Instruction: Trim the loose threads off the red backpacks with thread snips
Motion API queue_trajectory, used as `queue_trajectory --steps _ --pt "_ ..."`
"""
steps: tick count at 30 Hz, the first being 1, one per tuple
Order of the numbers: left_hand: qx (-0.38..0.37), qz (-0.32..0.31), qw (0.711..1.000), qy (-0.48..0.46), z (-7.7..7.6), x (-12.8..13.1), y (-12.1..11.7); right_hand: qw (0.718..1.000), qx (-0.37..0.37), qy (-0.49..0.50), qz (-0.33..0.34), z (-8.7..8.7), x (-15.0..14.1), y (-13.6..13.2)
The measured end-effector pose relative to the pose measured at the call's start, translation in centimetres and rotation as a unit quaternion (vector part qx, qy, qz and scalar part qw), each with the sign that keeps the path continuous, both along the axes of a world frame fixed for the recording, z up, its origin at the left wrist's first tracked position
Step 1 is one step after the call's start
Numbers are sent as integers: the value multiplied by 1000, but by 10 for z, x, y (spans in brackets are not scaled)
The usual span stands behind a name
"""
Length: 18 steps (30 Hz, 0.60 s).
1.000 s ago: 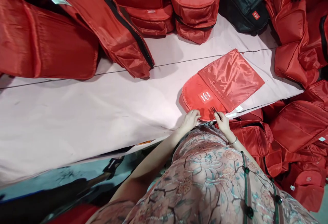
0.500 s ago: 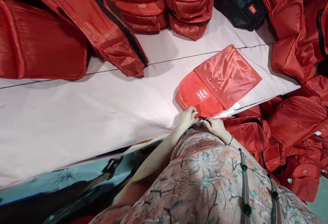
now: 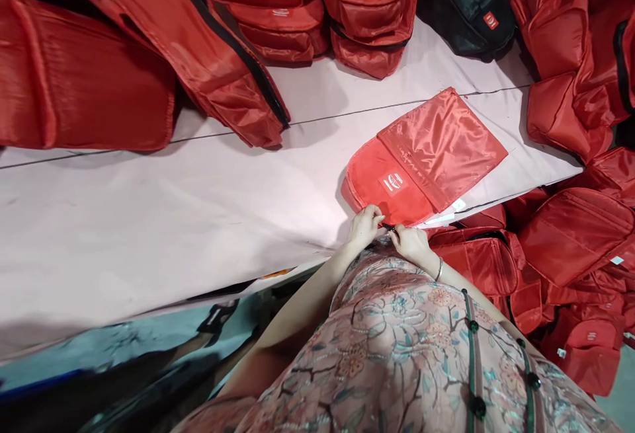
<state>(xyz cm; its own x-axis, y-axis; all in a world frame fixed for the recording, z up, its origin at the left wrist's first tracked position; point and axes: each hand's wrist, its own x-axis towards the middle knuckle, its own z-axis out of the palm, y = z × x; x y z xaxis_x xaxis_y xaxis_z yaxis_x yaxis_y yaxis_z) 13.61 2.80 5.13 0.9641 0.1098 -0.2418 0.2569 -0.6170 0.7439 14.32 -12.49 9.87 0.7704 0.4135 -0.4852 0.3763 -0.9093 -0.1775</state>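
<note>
A flat red bag [image 3: 424, 155] with a white logo patch lies on the pale table [image 3: 198, 208] near its front edge. My left hand [image 3: 364, 227] pinches the bag's near edge, fingers closed on the fabric. Just to its right, my right hand [image 3: 409, 242] is closed on a small dark tool [image 3: 389, 227], whose tip touches the same edge next to my left fingers. What kind of tool it is I cannot make out. A bracelet sits on my right wrist.
Red bags are stacked at the back left [image 3: 99, 69] and back centre [image 3: 367, 3]. A black bag [image 3: 466, 3] lies at the back right. More red bags are heaped at the right [image 3: 570, 235], below the table edge. A dark floor shows at lower left.
My right hand has moved left along the bag's near edge, and now sits close beside my left hand. The tool, raised and pointing up a second ago, is now low against the edge.
</note>
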Motion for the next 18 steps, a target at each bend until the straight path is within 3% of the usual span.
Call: queue_trajectory --steps 4,7,12,15,18 --pt "-44 15 999 1 4 1 3 1000 23 10 -12 -3 2 -5" --pt "-96 42 994 -29 5 11 22 995 88 21 -30 -7 5 -14" --pt "13 231 966 -115 12 59 75 975 207 31 -75 -17 4 -30" --pt "-15 201 976 -78 26 97 88 963 250 26 -96 -23 4 -33" --pt "-68 151 985 -45 46 117 84 949 298 4 -105 -27 7 -33"
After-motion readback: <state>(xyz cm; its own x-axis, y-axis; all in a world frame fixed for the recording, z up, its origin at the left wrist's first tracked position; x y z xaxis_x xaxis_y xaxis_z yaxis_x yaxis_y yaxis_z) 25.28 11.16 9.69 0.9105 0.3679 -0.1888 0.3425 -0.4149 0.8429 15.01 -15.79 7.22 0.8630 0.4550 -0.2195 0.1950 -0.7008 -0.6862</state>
